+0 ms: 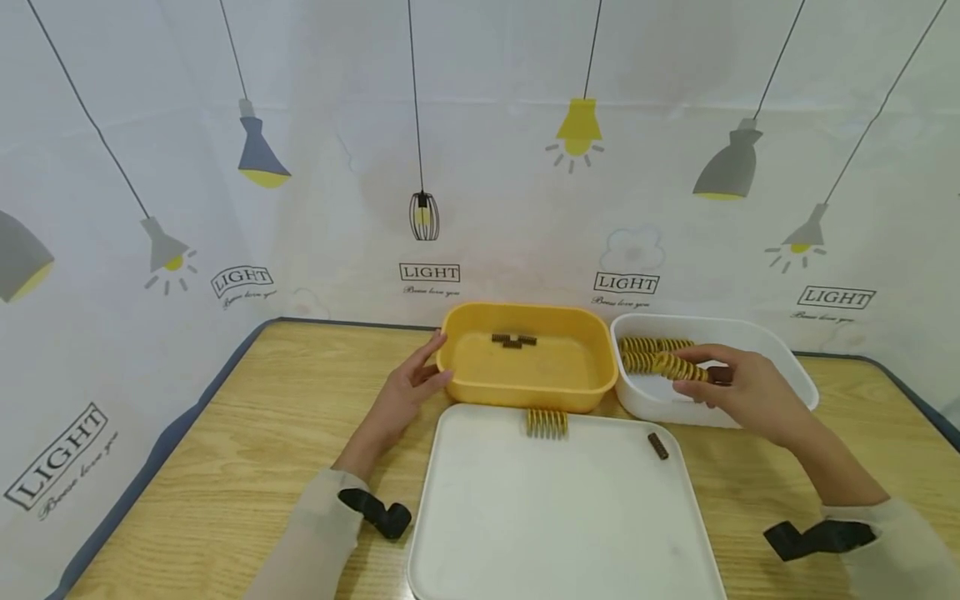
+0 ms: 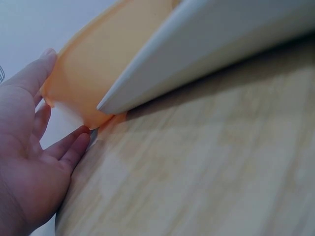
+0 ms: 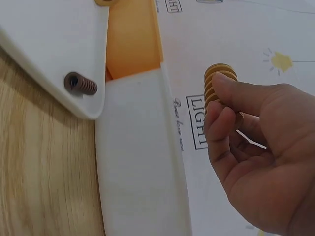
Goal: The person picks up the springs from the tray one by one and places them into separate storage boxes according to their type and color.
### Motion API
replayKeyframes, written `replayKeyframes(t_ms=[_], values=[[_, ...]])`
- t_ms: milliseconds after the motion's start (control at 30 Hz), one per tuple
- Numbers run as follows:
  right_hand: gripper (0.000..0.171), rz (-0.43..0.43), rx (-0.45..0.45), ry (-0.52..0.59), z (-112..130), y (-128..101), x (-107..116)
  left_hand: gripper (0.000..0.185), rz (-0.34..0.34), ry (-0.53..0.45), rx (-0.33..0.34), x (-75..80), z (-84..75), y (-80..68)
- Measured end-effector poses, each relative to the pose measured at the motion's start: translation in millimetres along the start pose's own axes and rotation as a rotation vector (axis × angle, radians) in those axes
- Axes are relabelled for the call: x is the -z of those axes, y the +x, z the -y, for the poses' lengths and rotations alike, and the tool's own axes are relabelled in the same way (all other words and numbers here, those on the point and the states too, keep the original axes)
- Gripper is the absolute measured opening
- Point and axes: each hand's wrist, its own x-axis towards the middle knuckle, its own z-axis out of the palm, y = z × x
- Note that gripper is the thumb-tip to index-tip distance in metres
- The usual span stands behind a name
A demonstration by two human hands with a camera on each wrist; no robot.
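The white tray [image 1: 555, 517] holds one yellow spring [image 1: 547, 423] and one brown spring [image 1: 657, 446]. The right hand [image 1: 750, 392] pinches a yellow spring [image 3: 219, 83] over the white bin [image 1: 787, 358], where more remain. The left hand [image 1: 405, 392], fingers straight, touches the yellow bin [image 1: 525, 392], which holds a few brown springs [image 1: 513, 340]; sorting looks barely begun.

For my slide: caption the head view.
Right hand holds yellow coil spring over white plastic bin.

The table [image 1: 225, 467] is showing pale wood grain with a dull sheen. The yellow tub [image 1: 525, 392], white tub [image 1: 795, 375] and white tray [image 1: 555, 525] are looking like smooth matt plastic. The yellow spring [image 3: 219, 81] is appearing ribbed, faintly glossy.
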Motion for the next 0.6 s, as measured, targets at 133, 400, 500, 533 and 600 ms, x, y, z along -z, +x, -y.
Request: replayKeyframes(t_ms=[133, 400, 500, 533, 600], values=[[0.05, -0.011, -0.016, -0.011, -7.7, -0.1, 5.3, 0.059, 0.002, -0.001, -0.005, 0.2, 1.1, 0.2], [0.049, -0.032, -0.041, -0.01, -21.2, 1.1, 15.4, 0.062, 0.007, -0.008, -0.022, 0.3, 1.7, 0.8], [0.049, -0.031, -0.061, -0.026, -26.1, 1.0, 18.1, 0.062, 0.008, -0.012, -0.018, 0.3, 1.5, 0.5], [0.049, -0.03, -0.065, -0.029, -27.8, 1.1, 18.8, 0.062, 0.008, -0.012, -0.015, 0.3, 1.4, 0.3], [0.049, -0.026, -0.072, -0.037, -31.1, 1.7, 19.9, 0.063, 0.005, -0.01, -0.011, 0.4, 1.1, -0.1]])
